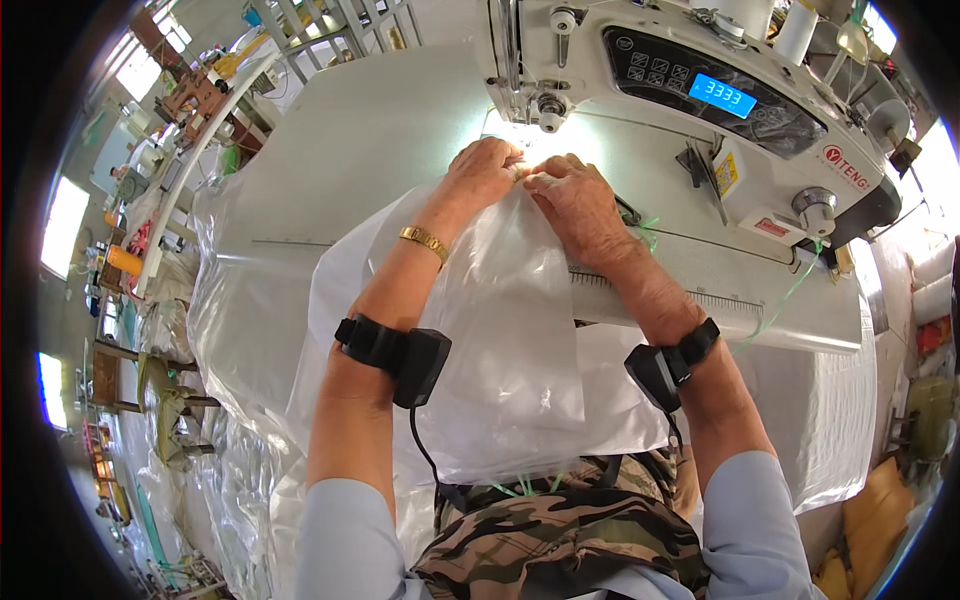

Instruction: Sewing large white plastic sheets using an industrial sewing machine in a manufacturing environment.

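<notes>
- In the head view, the white sheet (510,330) drapes over the near side of the table (350,130); its far end is gathered just beside the lit spot beneath the sewing machine (690,100).
- The left hand (485,172) pinches that far end narrowly.
- The right hand (577,205) pinches it too, just right of the left; glare hides the exact fingertip placing.
- Good handling here probably means level edges, flat folds and light, even guiding without pulling.
- Fingertips ought to sit clear of the needle's path.
- The sheet's near slack could drag, so it should hang freely.
- Green thread (785,295), on the right, needs clearance.
</notes>
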Demonstrator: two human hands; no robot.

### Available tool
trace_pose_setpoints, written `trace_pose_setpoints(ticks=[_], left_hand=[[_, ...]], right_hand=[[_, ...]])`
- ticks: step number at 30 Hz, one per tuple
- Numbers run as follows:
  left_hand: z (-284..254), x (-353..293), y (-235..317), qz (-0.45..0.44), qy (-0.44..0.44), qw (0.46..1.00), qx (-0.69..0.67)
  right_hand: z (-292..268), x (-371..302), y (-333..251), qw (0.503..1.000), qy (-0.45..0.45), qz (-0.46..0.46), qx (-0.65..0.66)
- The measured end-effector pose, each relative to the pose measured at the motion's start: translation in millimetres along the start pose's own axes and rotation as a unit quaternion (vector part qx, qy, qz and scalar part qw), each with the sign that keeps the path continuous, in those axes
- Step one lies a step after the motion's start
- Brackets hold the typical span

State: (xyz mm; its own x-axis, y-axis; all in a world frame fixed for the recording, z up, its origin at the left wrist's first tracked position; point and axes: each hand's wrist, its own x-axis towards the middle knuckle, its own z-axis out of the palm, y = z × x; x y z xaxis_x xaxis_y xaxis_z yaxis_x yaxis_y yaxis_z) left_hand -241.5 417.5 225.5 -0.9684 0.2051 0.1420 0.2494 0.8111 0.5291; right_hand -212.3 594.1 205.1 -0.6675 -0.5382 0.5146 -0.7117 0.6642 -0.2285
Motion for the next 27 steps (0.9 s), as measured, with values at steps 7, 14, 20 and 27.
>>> trace_pose_setpoints(ticks=[7,14,20,27], left_hand=[[3,-19,4,0.020,0.114,0.988,0.106],[11,-74,11,0.162,0.130,0.976,0.069],[10,-69,-2,0.147,0.068,0.982,0.097],[11,-63,-2,0.161,0.041,0.983,0.079]], right_hand=[[4,-1,-4,0.998,-0.023,-0.010,-0.059],[2,-1,-6,0.998,-0.012,0.006,-0.059],[-3,-3,-8,0.999,0.004,0.014,-0.039],[4,-4,-2,0.998,-0.014,0.027,-0.053]])
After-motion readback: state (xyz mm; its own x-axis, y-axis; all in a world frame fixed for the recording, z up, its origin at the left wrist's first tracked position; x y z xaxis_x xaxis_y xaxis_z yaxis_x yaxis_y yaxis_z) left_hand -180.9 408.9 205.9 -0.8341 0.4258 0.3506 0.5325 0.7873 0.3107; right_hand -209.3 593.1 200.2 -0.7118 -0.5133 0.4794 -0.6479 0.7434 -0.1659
